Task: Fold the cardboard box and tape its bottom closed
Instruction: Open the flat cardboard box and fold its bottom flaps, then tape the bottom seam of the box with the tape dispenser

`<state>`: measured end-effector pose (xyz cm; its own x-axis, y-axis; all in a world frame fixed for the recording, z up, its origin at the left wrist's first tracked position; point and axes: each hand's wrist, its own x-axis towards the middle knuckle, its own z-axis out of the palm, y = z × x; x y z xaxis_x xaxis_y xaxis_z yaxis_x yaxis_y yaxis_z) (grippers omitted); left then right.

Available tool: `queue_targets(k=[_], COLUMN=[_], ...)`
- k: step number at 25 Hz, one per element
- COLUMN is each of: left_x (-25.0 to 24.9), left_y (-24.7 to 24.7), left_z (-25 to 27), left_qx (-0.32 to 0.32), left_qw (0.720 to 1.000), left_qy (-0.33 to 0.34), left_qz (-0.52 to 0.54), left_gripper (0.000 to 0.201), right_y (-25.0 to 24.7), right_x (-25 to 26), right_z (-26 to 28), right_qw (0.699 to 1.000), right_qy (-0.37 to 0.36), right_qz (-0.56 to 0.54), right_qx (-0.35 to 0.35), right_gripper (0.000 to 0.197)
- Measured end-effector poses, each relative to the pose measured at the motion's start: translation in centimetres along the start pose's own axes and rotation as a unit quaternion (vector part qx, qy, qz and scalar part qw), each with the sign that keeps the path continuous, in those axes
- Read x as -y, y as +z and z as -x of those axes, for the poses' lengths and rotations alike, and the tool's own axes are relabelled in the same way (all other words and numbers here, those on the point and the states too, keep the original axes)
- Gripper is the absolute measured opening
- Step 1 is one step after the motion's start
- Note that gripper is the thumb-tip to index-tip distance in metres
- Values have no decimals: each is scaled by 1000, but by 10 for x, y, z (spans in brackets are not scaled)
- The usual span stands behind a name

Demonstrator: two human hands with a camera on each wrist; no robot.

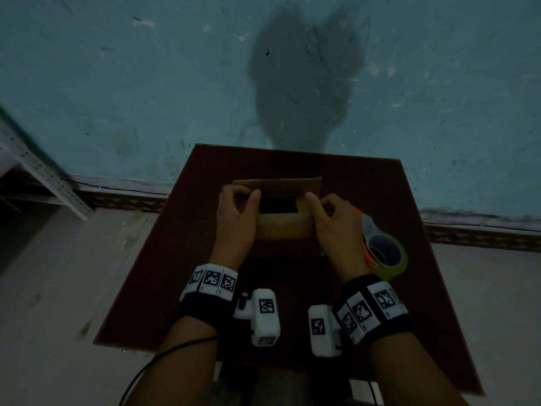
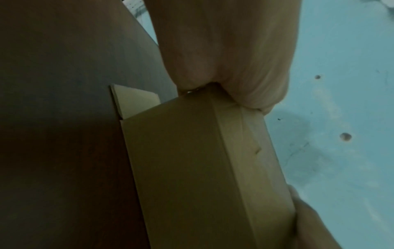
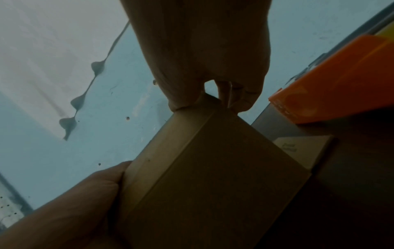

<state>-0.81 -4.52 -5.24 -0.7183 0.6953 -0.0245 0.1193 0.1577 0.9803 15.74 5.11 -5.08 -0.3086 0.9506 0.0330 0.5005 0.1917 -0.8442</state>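
A small brown cardboard box (image 1: pixel 281 227) stands on the dark table (image 1: pixel 181 259), its upper end open with a dark hole showing. My left hand (image 1: pixel 237 209) grips the box's left end, thumb over the top edge. My right hand (image 1: pixel 328 215) grips the right end the same way, pressing a side flap inward. In the left wrist view the left hand (image 2: pixel 226 70) pinches the box (image 2: pixel 192 168) at a top corner. The right wrist view shows the right hand (image 3: pixel 209 67) pinching the box (image 3: pixel 213 176) corner. A tape dispenser (image 1: pixel 380 247) with an orange frame lies right of the box.
A blue wall (image 1: pixel 146 83) rises just behind the table's far edge. A perforated metal shelf post (image 1: pixel 44 177) leans at the left. The floor (image 1: pixel 58 273) surrounds the small table. A cable (image 1: pixel 152 367) trails from my left forearm.
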Motion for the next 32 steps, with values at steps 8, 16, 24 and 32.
queue_targets(k=[8,16,24,32], left_x=[13,26,26,25], left_y=[2,4,-2,-2], left_z=[-3,-9,-11,-9], left_qx=[-3,-41,-22,-21], left_qw=[999,998,998,998], left_qy=[42,16,-20,-10], left_qz=[-12,-50,-47,-51], left_gripper=[40,13,32,31], right_y=[-7,-3,-45,-62], right_x=[-2,-6,-19,-49], right_z=[1,2,-9,-9], right_qw=[999,999,987,911], right_qy=[23,12,127,255], right_qz=[17,36,72,311], right_qx=[30,28,-62,93], right_gripper=[65,68,42,69])
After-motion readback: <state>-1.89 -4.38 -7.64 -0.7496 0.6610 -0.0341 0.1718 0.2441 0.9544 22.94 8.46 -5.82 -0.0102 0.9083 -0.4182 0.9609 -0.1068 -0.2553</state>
